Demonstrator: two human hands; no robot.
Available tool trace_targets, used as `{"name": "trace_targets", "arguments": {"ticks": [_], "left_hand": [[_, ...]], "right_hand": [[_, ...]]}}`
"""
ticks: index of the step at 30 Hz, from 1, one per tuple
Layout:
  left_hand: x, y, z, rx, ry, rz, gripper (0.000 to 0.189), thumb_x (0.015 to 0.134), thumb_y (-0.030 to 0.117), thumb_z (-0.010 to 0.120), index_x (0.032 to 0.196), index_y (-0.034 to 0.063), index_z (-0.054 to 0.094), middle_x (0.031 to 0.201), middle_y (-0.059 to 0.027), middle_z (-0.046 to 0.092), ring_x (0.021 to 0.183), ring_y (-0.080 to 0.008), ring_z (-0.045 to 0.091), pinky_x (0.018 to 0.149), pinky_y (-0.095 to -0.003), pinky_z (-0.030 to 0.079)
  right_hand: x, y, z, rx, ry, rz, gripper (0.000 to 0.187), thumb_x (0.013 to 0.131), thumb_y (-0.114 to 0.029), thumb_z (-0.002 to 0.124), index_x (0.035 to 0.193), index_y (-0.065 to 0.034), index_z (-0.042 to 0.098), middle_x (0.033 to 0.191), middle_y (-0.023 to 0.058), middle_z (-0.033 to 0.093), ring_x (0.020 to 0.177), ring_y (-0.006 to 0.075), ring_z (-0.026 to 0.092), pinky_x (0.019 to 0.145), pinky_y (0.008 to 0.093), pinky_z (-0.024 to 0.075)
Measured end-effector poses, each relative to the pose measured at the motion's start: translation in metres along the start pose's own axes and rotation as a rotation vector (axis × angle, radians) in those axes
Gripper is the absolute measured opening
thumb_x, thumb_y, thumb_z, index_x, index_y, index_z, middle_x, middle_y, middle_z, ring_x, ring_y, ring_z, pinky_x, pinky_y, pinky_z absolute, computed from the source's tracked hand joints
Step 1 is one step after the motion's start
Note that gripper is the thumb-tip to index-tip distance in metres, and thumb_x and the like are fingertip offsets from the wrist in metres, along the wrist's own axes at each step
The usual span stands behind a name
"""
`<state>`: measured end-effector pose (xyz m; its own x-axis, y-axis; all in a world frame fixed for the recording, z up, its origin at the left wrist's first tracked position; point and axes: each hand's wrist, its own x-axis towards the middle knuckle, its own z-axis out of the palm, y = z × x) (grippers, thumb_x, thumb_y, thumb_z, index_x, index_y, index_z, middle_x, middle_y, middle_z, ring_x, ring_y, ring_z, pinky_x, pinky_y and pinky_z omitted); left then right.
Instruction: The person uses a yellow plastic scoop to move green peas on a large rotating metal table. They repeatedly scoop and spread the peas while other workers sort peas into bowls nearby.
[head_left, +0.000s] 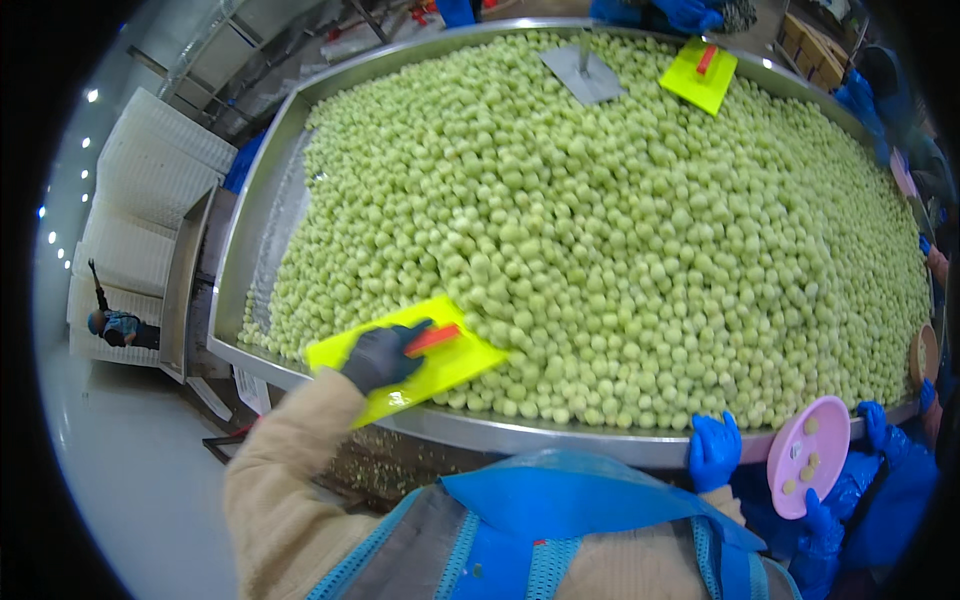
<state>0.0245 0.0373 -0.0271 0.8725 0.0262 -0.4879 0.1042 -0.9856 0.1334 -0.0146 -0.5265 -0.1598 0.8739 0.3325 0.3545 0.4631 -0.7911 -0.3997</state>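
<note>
My left hand (379, 358), in a dark glove, grips the red handle of a yellow plastic float (469, 356), a flat plastering-type board. The float lies tilted across the near edge of a heap of small round pale-green fruits (570, 247), partly over the rim. My right hand (714, 450), in a blue glove, rests on the near rim of the large metal tray table (570, 433) and holds no tool. The fruits cover most of the tray. Bare metal shows along its left end.
A second yellow float (701, 75) and a grey metal plate with an upright handle (583, 71) lie at the far side. At right, a co-worker's blue-gloved hands (819, 517) are by a pink basin (810, 457) holding several pieces. White stacked trays (165, 161) stand left.
</note>
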Motion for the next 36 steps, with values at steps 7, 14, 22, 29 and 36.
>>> {"name": "trace_targets", "arguments": {"ticks": [7, 14, 22, 29, 36], "left_hand": [[0.066, 0.014, 0.016, 0.030, 0.021, 0.154, 0.058, 0.083, 0.030, 0.072, 0.140, 0.0227, 0.062, 0.117, -0.0162, 0.072, 0.105, -0.0368, 0.069, 0.091, -0.0475, 0.054], [0.073, -0.005, 0.010, -0.009, -0.259, 0.173, 0.068, 0.084, 0.052, 0.071, 0.146, 0.0251, 0.058, 0.118, -0.0125, 0.074, 0.106, -0.0302, 0.071, 0.094, -0.0439, 0.053], [0.071, -0.028, 0.019, -0.189, -0.243, 0.243, 0.076, 0.082, 0.038, 0.075, 0.152, 0.0219, 0.051, 0.106, -0.0110, 0.077, 0.085, -0.0228, 0.074, 0.086, -0.0380, 0.057], [0.042, 0.006, 0.037, -0.865, -0.279, -0.051, 0.070, 0.079, 0.008, 0.083, 0.144, 0.0021, 0.057, 0.098, -0.0095, 0.075, 0.074, -0.0155, 0.072, 0.068, -0.0318, 0.059], [0.035, 0.053, 0.004, -0.759, -0.260, -0.042, 0.069, 0.077, 0.006, 0.080, 0.143, 0.0018, 0.058, 0.090, -0.0097, 0.075, 0.066, -0.0149, 0.071, 0.062, -0.0308, 0.059]], "right_hand": [[-0.004, 0.001, 0.002, 0.021, -0.011, 0.046, 0.022, 0.087, -0.014, 0.066, 0.106, -0.0075, 0.075, 0.099, 0.0148, 0.073, 0.095, 0.0352, 0.069, 0.107, 0.0571, 0.0457], [-0.007, 0.002, 0.004, -0.028, 0.013, 0.046, 0.023, 0.086, -0.012, 0.069, 0.108, -0.0091, 0.075, 0.099, 0.0130, 0.073, 0.094, 0.0332, 0.069, 0.104, 0.0558, 0.0479], [-0.003, -0.006, 0.003, -0.038, 0.093, 0.023, 0.022, 0.086, -0.012, 0.069, 0.108, -0.0093, 0.074, 0.097, 0.0122, 0.072, 0.091, 0.0326, 0.068, 0.102, 0.0549, 0.0492], [-0.002, -0.006, 0.001, -0.051, 0.170, 0.012, 0.021, 0.084, -0.012, 0.069, 0.104, -0.0096, 0.074, 0.090, 0.0111, 0.072, 0.085, 0.0314, 0.069, 0.099, 0.0524, 0.0523], [-0.003, -0.008, -0.006, -0.069, 0.165, 0.016, 0.024, 0.089, -0.014, 0.066, 0.111, -0.0099, 0.074, 0.093, 0.0080, 0.071, 0.087, 0.0268, 0.070, 0.104, 0.0474, 0.0511]]}}
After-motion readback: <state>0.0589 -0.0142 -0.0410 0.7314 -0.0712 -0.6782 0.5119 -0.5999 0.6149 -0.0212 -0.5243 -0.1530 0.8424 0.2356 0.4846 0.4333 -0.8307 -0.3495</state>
